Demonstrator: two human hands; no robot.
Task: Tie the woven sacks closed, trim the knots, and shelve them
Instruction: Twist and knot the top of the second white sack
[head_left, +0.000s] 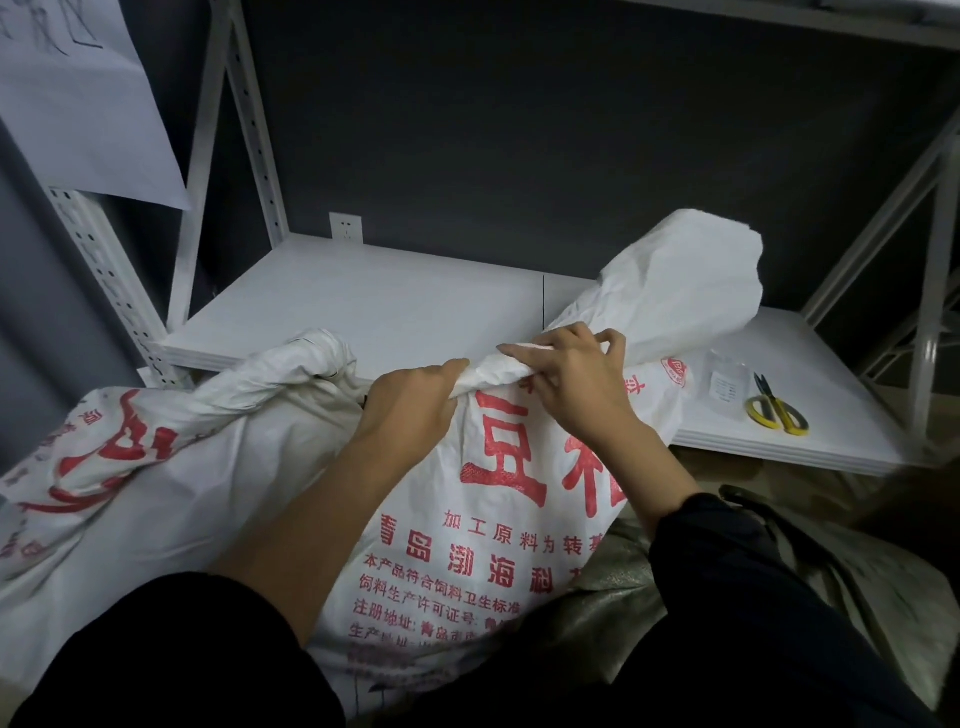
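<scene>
Two hands hold the twisted neck of the woven sack (519, 519) at the shelf (363, 306) front edge: left hand (410, 400) clenched round it, right hand (571, 379) pinching it. Scissors (776, 410) lie near the right front corner.

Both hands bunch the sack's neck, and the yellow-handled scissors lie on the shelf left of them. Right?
No. The head view shows the left hand and right hand bunching the sack at its neck, but the yellow-handled scissors lie on the shelf right of them, not left.
</scene>
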